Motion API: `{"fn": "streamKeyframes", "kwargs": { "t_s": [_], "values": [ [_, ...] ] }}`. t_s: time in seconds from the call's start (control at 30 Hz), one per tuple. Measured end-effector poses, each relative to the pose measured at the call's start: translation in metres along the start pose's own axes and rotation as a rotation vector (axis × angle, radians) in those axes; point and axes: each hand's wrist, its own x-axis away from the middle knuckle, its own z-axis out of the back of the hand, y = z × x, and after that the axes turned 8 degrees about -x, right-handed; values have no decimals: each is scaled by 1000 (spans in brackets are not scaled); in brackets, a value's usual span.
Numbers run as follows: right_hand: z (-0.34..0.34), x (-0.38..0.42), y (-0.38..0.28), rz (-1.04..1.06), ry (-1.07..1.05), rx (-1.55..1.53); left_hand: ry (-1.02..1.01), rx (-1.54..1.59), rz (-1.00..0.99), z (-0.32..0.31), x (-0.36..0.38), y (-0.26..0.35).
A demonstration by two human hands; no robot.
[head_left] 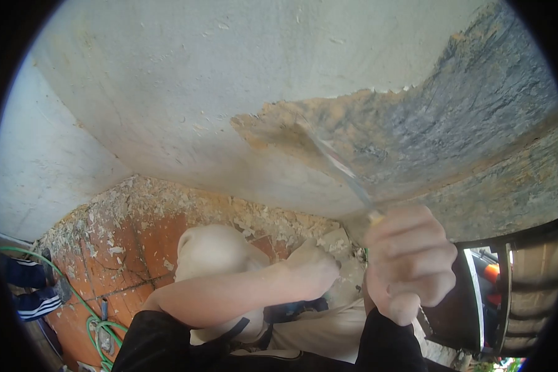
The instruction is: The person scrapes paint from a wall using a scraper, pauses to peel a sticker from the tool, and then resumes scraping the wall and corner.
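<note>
My right hand (pixel 408 260) is closed around the handle of a metal scraper (pixel 338 162), whose blurred blade slants up and left onto the wall. The blade tip touches the edge where white paint (pixel 186 93) meets bare scraped plaster (pixel 378 127). My left hand (pixel 316 268) is a loose fist lower down, held near my body with the forearm crossing in front of me. It seems to hold nothing.
Paint flakes cover the red tiled floor (pixel 127 248) at the wall's foot. A green hose (pixel 93 319) lies coiled at the lower left, beside another person's legs (pixel 34 288) in dark striped trousers. A dark doorway or frame (pixel 514 291) stands at the right.
</note>
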Motion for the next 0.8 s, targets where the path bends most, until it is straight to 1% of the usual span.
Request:
{"fn": "streamKeyframes", "kwargs": {
  "t_s": [0.03, 0.07, 0.1, 0.13, 0.17, 0.2, 0.27, 0.3, 0.33, 0.4, 0.47, 0.5, 0.53, 0.57, 0.6, 0.63, 0.67, 0.7, 0.73, 0.77, 0.8],
  "values": [
    [2, -4, -6, -221, -44, 212, -30, 24, -4, -9, -3, -2],
    [4, -2, 2, -228, -38, 213, -65, 60, -15, -11, -5, 2],
    [9, 0, 18, -232, -136, 172, -73, 62, -21, -7, 0, 8],
    [12, -1, 30, -214, -241, 132, -22, 109, -53, 2, 4, 8],
    [9, -2, 28, -184, -216, 70, 35, 155, -79, 9, 6, 6],
    [5, -3, 19, -176, -214, 69, 34, 147, -77, 5, 7, 8],
    [-2, -14, 6, -70, -166, 94, 94, 38, 35, -6, 2, 9],
    [-1, -12, 8, -84, -146, 51, 114, 4, 85, -9, 3, 14],
    [0, -15, 5, -89, -149, 57, 115, 10, 79, -11, 6, 17],
    [3, -27, 3, -172, -278, 59, 90, 107, -36, 13, 14, 21],
    [8, -33, 0, -138, -285, 105, 117, 51, -44, 6, 14, 29],
    [12, -35, -4, -106, -220, 62, 140, -15, -39, 6, 15, 29],
    [13, -38, -5, -73, -157, 12, 112, -46, -35, 9, 17, 33],
    [0, -33, 5, 16, 36, 70, 19, -18, -23, 22, 19, 39],
    [-4, -20, 22, 34, 26, 64, -78, 13, -15, 31, 18, 43],
    [-2, -3, 42, -94, -34, 45, -67, -5, -19, 30, 17, 44],
    [0, 3, 53, -223, -92, 30, -42, 84, -59, 25, 17, 46],
    [-1, -1, 49, -203, -99, 33, -17, 169, -97, 20, 16, 44],
    [-3, -4, 39, -167, -161, 84, -8, 152, -91, 16, 14, 39],
    [-4, -7, 29, -146, -221, 125, 85, 103, -46, 7, 14, 35],
    [-3, -12, 19, -107, -216, 63, 168, 71, 3, -6, 13, 33]
  ]
}}
